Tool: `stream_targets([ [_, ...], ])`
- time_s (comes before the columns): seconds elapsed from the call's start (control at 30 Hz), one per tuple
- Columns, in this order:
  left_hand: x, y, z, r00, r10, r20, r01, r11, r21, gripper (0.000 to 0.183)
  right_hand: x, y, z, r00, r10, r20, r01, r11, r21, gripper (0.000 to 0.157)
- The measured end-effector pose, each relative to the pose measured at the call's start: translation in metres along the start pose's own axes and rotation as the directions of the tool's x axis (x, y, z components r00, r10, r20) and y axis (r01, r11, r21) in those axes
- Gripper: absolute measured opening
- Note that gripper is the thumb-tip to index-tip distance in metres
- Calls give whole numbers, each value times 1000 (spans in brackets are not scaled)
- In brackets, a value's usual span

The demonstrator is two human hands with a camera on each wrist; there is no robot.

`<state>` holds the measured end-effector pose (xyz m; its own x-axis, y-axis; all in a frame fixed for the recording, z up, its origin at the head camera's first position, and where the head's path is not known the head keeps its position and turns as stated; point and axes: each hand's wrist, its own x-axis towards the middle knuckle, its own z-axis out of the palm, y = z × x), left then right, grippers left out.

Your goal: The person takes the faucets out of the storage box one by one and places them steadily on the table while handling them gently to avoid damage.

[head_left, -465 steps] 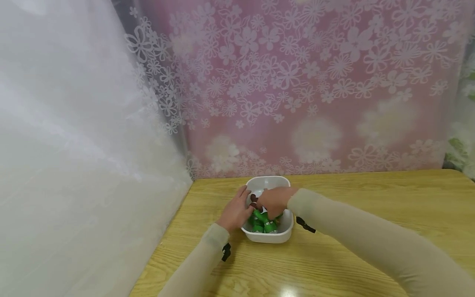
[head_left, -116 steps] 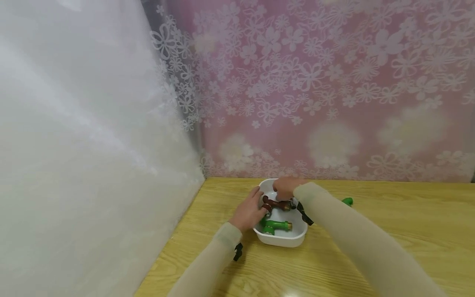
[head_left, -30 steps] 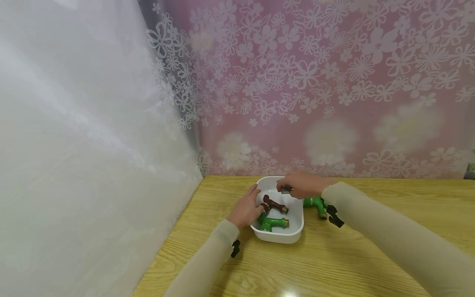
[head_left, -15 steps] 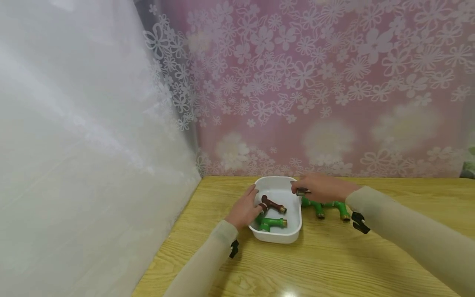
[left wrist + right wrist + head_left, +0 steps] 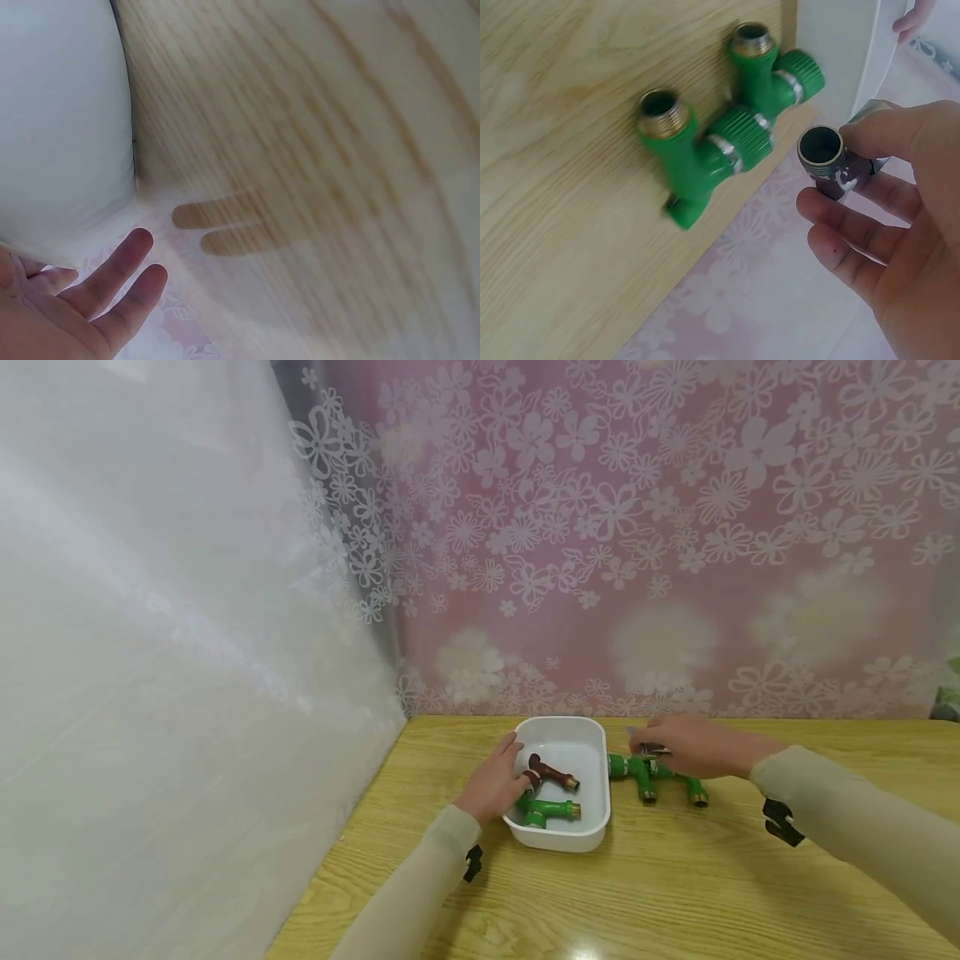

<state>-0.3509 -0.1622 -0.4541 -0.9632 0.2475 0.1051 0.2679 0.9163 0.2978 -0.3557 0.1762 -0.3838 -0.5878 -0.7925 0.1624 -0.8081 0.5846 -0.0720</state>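
Note:
My right hand [image 5: 697,745] is above the table right of the white basin [image 5: 558,841]. Its thumb and fingers pinch a dark brown tap [image 5: 829,169] with a threaded metal mouth; the palm hides part of it. Below it, two green taps [image 5: 679,161] with ribbed caps and brass threads lie on the table in a row. My left hand [image 5: 491,785] rests on the basin's left rim. In the left wrist view, two of that hand's fingers [image 5: 131,307] are straight beside the basin's outer wall. Inside the basin lie a brown tap [image 5: 555,773] and a green tap [image 5: 557,810], partly covered by the left hand.
The wooden table [image 5: 540,902] reaches a pink flowered curtain [image 5: 600,568] at the back. A white sheet [image 5: 165,693] hangs along the left side. The nearer green tap on the table is right against the basin's right wall.
My right hand has carried the brown tap from over the basin, past its right rim, to above the green taps. The left hand has stayed on the basin.

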Motion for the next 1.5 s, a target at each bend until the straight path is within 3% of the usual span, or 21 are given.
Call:
stream_targets([
  [0.4, -1, 1, -1, 1000, -1, 7, 2, 1000, -16, 60, -33, 15, -3, 995, 90, 38, -90, 996, 1, 30],
  [0.67, -4, 0, -2, 1000, -18, 24, 19, 999, -28, 60, -48, 26, 2, 996, 88, 32, -87, 996, -36, 34],
  [1.07, -3, 3, -4, 1000, -8, 24, 9, 1000, -29, 60, -69, 38, 6, 986, 156, 51, -154, 987, -40, 32],
  [1.5, 0, 1, 1, 1000, 3, -5, -3, 1000, -30, 58, -80, 58, 25, 959, 255, 124, -253, 967, -38, 35],
])
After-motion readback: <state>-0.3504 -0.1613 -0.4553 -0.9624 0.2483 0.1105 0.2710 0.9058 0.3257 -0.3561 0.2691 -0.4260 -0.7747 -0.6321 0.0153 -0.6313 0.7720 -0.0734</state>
